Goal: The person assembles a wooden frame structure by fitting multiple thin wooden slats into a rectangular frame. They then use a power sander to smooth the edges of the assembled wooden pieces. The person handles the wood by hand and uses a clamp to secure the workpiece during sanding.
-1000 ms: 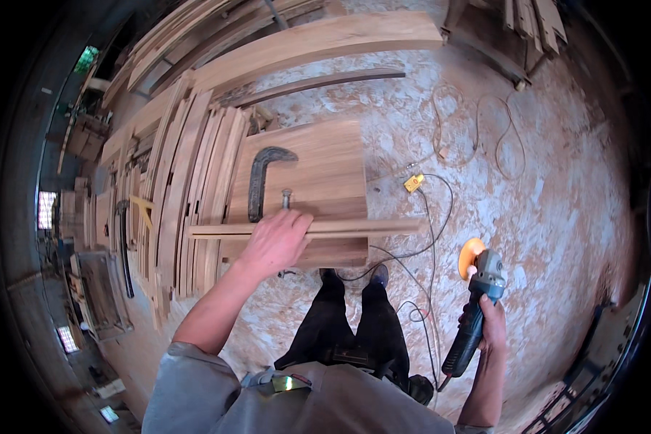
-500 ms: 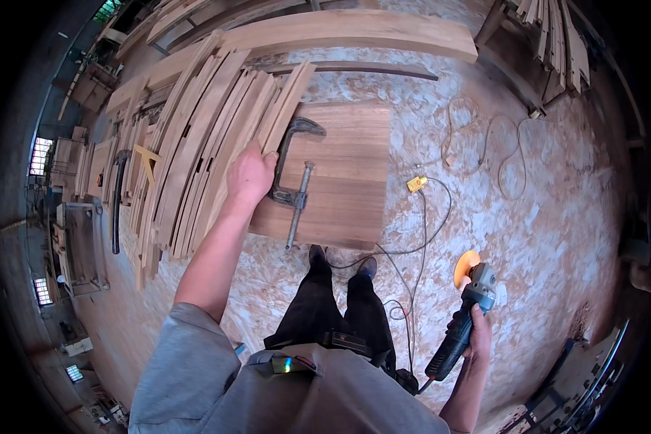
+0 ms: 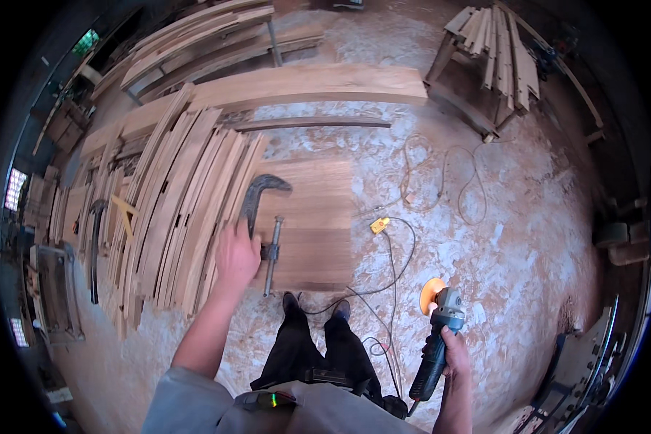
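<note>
My left hand (image 3: 239,253) is closed around the spine of a black C-clamp (image 3: 252,199), covering its lower part. The clamp lies on a flat brown wooden panel (image 3: 315,246), with its threaded screw pointing toward my feet. Left of that hand, a row of long wooden strips (image 3: 173,210) lies side by side. My right hand (image 3: 456,351) grips the dark body of an angle grinder (image 3: 434,347), held off to the right. An orange disc (image 3: 431,295) is fitted at its head, facing away from me.
A dark cord runs over the dusty floor to a yellow socket box (image 3: 379,225). Beyond the panel lies a long thick plank (image 3: 318,83). A second clamp (image 3: 97,246) and a yellow set square (image 3: 126,215) rest at the left. Stacked slats (image 3: 499,58) stand far right.
My left hand has let go of the wooden strip, which now lies against the others, and has moved onto the clamp. My view has tilted up. The grinder stays in my right hand.
</note>
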Tool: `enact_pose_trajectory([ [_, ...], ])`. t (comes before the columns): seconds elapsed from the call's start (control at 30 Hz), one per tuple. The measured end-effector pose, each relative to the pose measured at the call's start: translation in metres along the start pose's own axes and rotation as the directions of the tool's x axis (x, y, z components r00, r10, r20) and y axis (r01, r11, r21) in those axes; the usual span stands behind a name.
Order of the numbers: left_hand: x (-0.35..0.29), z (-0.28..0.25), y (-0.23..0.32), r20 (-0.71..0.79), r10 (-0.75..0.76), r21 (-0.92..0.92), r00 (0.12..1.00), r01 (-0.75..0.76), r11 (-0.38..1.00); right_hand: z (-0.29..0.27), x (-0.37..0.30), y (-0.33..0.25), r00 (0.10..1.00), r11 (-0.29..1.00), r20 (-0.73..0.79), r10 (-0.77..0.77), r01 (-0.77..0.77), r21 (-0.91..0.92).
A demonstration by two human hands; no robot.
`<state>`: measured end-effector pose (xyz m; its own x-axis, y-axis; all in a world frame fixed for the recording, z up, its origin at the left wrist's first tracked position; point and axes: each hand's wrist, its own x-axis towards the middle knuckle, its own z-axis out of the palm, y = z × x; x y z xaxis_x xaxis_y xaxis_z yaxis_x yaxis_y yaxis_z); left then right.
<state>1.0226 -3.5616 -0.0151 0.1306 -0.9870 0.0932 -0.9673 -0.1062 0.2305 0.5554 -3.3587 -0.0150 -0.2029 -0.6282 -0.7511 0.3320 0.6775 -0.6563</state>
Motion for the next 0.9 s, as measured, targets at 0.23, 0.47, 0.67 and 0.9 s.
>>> enact_pose_trajectory([
  [0.23,-0.039,0.004,0.036,0.148,-0.021,-0.034,0.989,0.027,0.999,-0.013,-0.02,0.02,1.0,0.996,-0.021,-0.017,0.019,0.091],
  [0.47,-0.019,0.004,0.029,0.276,-0.151,-0.016,0.949,0.162,0.987,-0.03,-0.037,0.038,0.994,0.986,-0.105,0.001,0.016,0.166],
  [0.67,-0.011,-0.008,-0.01,0.356,-0.246,-0.494,0.901,0.405,0.769,-0.051,-0.049,0.019,0.981,0.958,-0.193,-0.009,0.063,0.279],
  [0.9,-0.012,-0.058,0.036,0.554,-0.249,-0.75,0.795,0.606,0.266,-0.088,-0.073,0.036,0.917,0.927,-0.391,0.082,0.073,0.367],
])
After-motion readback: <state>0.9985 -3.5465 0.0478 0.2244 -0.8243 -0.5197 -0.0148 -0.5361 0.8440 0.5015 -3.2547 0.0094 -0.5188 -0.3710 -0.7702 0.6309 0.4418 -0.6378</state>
